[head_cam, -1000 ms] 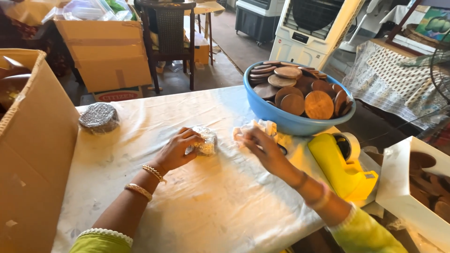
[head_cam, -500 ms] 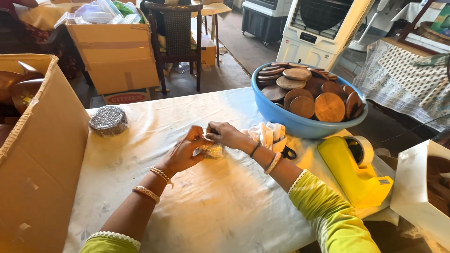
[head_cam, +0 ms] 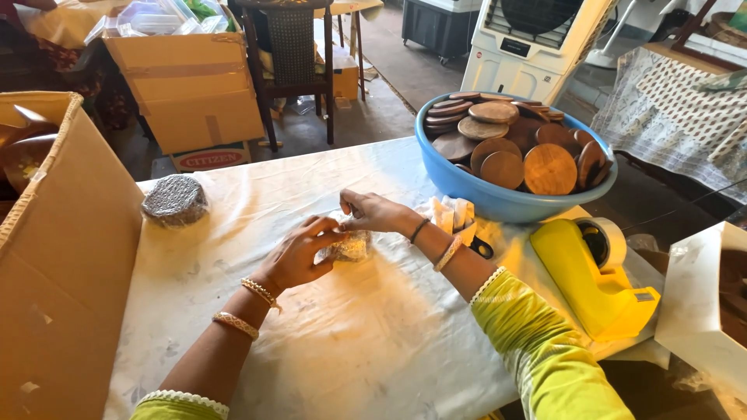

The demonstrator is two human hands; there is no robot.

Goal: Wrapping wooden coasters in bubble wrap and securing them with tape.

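Note:
My left hand and my right hand meet over a small bundle in clear plastic wrap on the white-covered table. Both hands have their fingers closed on the wrap, the left from the near side, the right from above. What is inside the bundle is too hidden to tell. A pile of small white pieces lies just right of my right wrist. A blue tub full of round wooden discs stands at the back right.
A round disc wrapped in bubble wrap lies at the table's left. A big open cardboard box stands at the left edge. A yellow tape dispenser and a white box are at the right. Boxes and a chair stand behind.
My right hand has come left from the white pile to the small bundle and now grips it together with my left hand. The view has shifted slightly.

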